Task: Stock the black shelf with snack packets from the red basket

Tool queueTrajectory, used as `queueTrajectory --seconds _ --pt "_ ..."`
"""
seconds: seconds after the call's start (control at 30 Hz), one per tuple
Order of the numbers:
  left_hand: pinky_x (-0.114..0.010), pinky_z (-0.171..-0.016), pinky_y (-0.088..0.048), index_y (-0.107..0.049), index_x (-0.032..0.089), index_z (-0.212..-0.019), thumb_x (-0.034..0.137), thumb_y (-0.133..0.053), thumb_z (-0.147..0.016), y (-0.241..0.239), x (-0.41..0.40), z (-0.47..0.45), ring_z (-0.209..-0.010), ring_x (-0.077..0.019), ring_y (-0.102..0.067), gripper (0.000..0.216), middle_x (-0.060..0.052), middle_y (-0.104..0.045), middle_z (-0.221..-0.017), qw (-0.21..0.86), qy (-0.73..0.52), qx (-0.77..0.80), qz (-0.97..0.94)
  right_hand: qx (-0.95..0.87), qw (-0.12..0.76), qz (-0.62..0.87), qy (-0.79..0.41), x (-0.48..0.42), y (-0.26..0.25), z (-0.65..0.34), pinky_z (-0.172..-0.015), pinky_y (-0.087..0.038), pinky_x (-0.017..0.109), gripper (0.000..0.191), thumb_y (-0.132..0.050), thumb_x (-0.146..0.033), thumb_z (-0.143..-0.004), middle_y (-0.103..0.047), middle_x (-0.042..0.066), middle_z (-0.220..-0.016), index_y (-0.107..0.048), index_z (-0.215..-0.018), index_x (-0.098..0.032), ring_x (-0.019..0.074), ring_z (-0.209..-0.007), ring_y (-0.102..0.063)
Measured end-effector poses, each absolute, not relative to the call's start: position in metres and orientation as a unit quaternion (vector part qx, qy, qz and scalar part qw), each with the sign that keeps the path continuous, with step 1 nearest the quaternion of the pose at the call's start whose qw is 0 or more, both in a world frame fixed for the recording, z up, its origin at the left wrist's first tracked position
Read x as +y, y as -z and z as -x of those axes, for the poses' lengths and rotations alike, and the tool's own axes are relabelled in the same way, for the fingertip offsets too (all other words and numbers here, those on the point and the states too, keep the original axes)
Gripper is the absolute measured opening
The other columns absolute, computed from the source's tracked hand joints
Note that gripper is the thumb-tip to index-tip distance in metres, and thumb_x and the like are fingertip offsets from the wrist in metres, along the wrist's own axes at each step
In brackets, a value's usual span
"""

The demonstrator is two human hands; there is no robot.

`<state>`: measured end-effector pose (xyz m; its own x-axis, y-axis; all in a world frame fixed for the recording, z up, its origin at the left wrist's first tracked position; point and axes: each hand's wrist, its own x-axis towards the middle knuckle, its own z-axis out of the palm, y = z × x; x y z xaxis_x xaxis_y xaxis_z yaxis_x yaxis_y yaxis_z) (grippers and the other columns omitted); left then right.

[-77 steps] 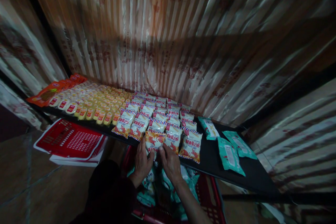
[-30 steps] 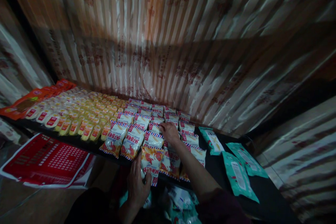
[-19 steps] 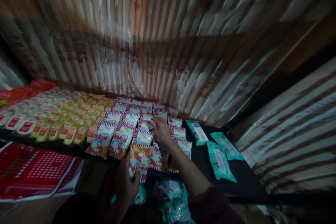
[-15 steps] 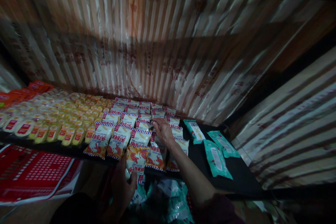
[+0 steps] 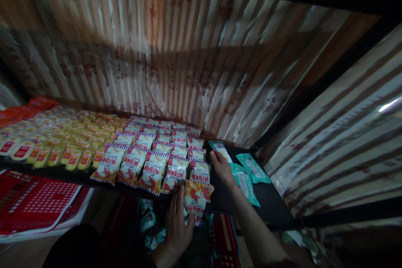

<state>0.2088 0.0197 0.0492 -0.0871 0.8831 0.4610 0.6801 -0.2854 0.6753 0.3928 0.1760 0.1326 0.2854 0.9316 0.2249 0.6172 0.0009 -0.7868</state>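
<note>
Head view: I see left hand (image 5: pixel 177 222), thumb and fingers holding orange-and-white plastic snack packet (image 5: pixel 196 199) at black flat shelf's (image 5: pixel 273 206) front edge. Right hand (image 5: pixel 223 170) partly hides teal-and-white plastic packet (image 5: pixel 222 150); fingers bent, grip I cannot tell. Striped-edge white packets (image 5: pixel 153 170) crowd left; two teal packets (image 5: pixel 243 182) right.
</note>
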Motion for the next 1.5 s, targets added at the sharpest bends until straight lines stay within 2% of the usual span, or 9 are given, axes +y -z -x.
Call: queueTrajectory --seconds 0.23,0.37,0.43,0.63,0.8,1.07,1.27,1.5 --pt "-0.039 -0.093 -0.047 -0.031 0.016 -0.142 0.026 -0.042 -0.09 -0.04 0.035 -0.247 -0.118 -0.025 -0.053 0.055 -0.013 -0.054 -0.132 0.067 -0.43 0.604 -0.668 -0.532 0.446 0.621 -0.364 0.174 -0.131 -0.391 -0.084 -0.051 0.039 0.049 -0.055 -0.055 -0.079 -0.07 0.009 -0.107 -0.064 -0.114 -0.022 0.023 -0.1 -0.065" --pt "-0.039 -0.093 -0.046 -0.024 0.015 -0.145 0.023 -0.043 -0.09 -0.043 0.034 -0.253 -0.12 -0.0249 -0.05 0.059 -0.014 -0.053 -0.132 0.002 -0.441 0.606 -0.662 -0.499 0.449 0.605 -0.428 0.175 -0.128 -0.387 -0.082 -0.052 0.037 0.054 -0.062 -0.051 -0.075 -0.07 0.009 -0.107 -0.06 -0.119 -0.02 0.0237 -0.097 -0.066" --pt "-0.04 -0.095 -0.044 -0.027 0.017 -0.144 0.02 -0.044 -0.089 -0.047 0.035 -0.255 -0.123 -0.0252 -0.046 0.058 -0.014 -0.051 -0.133 -0.026 -0.446 0.598 -0.665 -0.466 0.458 0.612 -0.446 0.178 -0.125 -0.387 -0.083 -0.052 0.036 0.055 -0.062 -0.052 -0.075 -0.07 0.008 -0.105 -0.059 -0.119 -0.02 0.0232 -0.097 -0.066" --pt "-0.042 -0.097 -0.042 -0.052 0.03 -0.127 0.006 -0.047 -0.085 -0.049 0.039 -0.255 -0.129 -0.027 -0.039 0.049 -0.009 -0.041 -0.138 -0.115 -0.475 0.545 -0.682 -0.411 0.482 0.612 -0.473 0.195 -0.113 -0.389 -0.072 -0.051 0.03 0.044 -0.071 -0.052 -0.061 -0.073 0.004 -0.089 -0.071 -0.089 -0.019 0.0212 -0.081 -0.066" --pt "-0.04 -0.098 -0.044 -0.051 0.026 -0.127 0.003 -0.043 -0.084 -0.05 0.041 -0.253 -0.133 -0.0265 -0.033 0.05 -0.009 -0.038 -0.141 -0.118 -0.447 0.522 -0.717 -0.405 0.48 0.594 -0.504 0.203 -0.106 -0.385 -0.06 -0.048 0.029 0.033 -0.075 -0.048 -0.055 -0.071 0.002 -0.067 -0.071 -0.07 -0.019 0.0195 -0.064 -0.064" --pt "-0.042 -0.096 -0.045 -0.046 0.021 -0.133 0.028 -0.049 -0.089 -0.06 0.052 -0.256 -0.135 -0.0289 -0.03 0.045 -0.013 -0.034 -0.144 -0.126 -0.41 0.533 -0.729 -0.352 0.529 0.567 -0.523 0.214 -0.099 -0.378 -0.057 -0.05 0.031 0.033 -0.076 -0.046 -0.05 -0.07 -0.001 -0.062 -0.069 -0.071 -0.022 0.0197 -0.058 -0.064" --pt "-0.041 -0.098 -0.043 -0.049 0.02 -0.129 0.026 -0.046 -0.091 -0.065 0.06 -0.26 -0.134 -0.027 -0.031 0.039 -0.012 -0.04 -0.14 -0.131 -0.422 0.524 -0.728 -0.331 0.545 0.56 -0.528 0.22 -0.098 -0.382 -0.055 -0.049 0.032 0.033 -0.077 -0.044 -0.048 -0.069 -0.002 -0.058 -0.067 -0.071 -0.023 0.0197 -0.055 -0.063" --pt "-0.038 -0.098 -0.042 -0.052 0.022 -0.126 0.027 -0.045 -0.091 -0.067 0.064 -0.262 -0.133 -0.0248 -0.034 0.036 -0.01 -0.044 -0.138 -0.124 -0.432 0.509 -0.734 -0.365 0.553 0.563 -0.494 0.216 -0.095 -0.393 -0.056 -0.05 0.032 0.035 -0.071 -0.05 -0.054 -0.069 -0.001 -0.062 -0.066 -0.075 -0.022 0.0193 -0.055 -0.063"
